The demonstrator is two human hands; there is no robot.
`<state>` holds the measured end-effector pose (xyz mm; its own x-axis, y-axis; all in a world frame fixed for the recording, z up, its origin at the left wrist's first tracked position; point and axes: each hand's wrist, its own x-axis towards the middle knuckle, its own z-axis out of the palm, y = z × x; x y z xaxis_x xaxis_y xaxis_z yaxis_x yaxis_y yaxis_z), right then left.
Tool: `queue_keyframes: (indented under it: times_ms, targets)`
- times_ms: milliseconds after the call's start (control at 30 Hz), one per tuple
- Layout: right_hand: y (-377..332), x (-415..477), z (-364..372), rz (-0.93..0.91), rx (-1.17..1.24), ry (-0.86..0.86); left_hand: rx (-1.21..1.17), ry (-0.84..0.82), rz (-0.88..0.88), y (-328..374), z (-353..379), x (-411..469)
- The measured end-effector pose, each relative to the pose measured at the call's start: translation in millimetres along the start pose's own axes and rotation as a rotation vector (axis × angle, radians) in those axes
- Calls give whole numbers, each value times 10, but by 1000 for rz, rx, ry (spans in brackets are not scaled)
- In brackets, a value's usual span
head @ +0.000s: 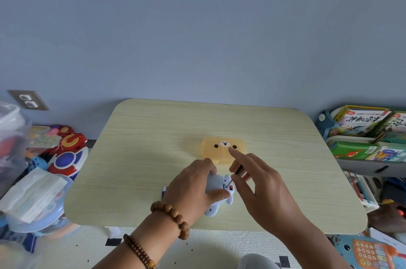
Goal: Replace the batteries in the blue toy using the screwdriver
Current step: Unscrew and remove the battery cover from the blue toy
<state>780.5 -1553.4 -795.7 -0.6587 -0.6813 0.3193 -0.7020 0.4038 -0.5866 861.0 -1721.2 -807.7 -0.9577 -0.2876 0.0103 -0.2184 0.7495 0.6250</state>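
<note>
Table (153, 159): right-hand fingers (238, 178) pinch screwdriver (233, 175).

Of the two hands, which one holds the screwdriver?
The right hand holds the screwdriver, its tip down at the blue toy. The left hand, with bead bracelets at its wrist, grips the toy.

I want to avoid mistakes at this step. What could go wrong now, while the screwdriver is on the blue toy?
1. The screwdriver is pinched only by fingertips of the right hand, so its tip may slip off the screw.
2. The left hand steadies the blue toy close to the tip; a slip could hit the thumb.
3. A freed screw is tiny and could roll off the table onto the floor.
</note>
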Motion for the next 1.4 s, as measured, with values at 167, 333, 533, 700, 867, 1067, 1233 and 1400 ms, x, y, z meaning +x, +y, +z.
queue_keyframes:
  times_ms: [167, 333, 533, 700, 867, 1067, 1233, 1400]
  targets:
    - [-9, 39, 27, 8, -151, 25, 8, 7, 10, 0, 13, 2]
    - [-100, 42, -27, 1, -179, -46, -25, 8, -9, -5, 14, 8]
    - [-32, 56, -38, -14, -143, -49, -15, 5, -8, -5, 12, 7]
    - [-93, 39, 7, 31, -198, -40, -23, 4, -13, -5, 18, 8]
    - [-96, 21, -6, 28, -259, -21, -13, 5, -10, -7, 17, 16]
    - [-59, 55, -32, 6, -150, -26, -2, -1, 2, -9, 12, 17]
    - [-107, 87, 12, 23, -214, -9, 3, 5, 5, -5, 24, 11]
    - [-152, 85, -18, -28, -265, 28, 3, -1, -3, -12, 24, 16]
